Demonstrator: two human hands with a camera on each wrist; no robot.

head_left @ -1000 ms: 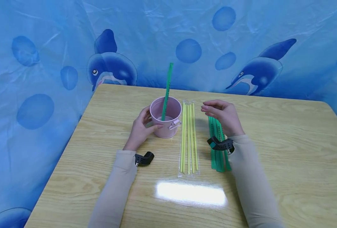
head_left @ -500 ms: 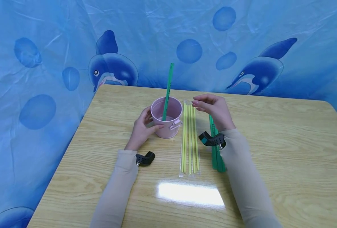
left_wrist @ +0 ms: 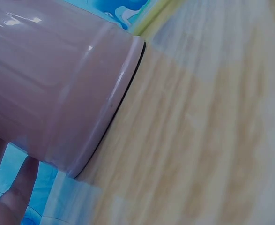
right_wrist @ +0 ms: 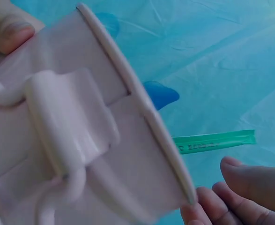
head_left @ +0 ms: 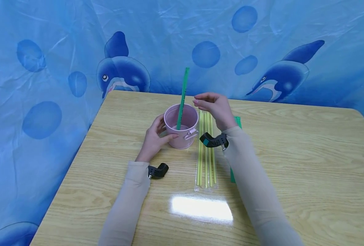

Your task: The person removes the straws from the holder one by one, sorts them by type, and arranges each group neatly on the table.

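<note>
A pink metal bucket [head_left: 177,140] stands upright on the wooden table, a small handle bracket on its side. My left hand [head_left: 153,140] holds it from the left, thumb across the front and fingers round the back. One green-wrapped straw [head_left: 183,87] leans in the bucket, its top well above the rim. My right hand [head_left: 215,106] hovers just right of that straw, holding nothing. Its thumb [right_wrist: 256,185] and bent fingers stand apart, below the straw in the right wrist view. In the left wrist view the bucket's wall [left_wrist: 57,79] fills the upper left.
Several yellow straws [head_left: 199,164] in clear wrappers lie side by side right of the bucket. Further right, more green-wrapped straws [head_left: 232,176] are mostly hidden under my right forearm. A blue curtain [head_left: 169,41] with dolphins hangs behind the table [head_left: 293,164].
My right hand has moved left and away from me, from over the green-wrapped straws to beside the upright one. My left hand and the bucket stay put.
</note>
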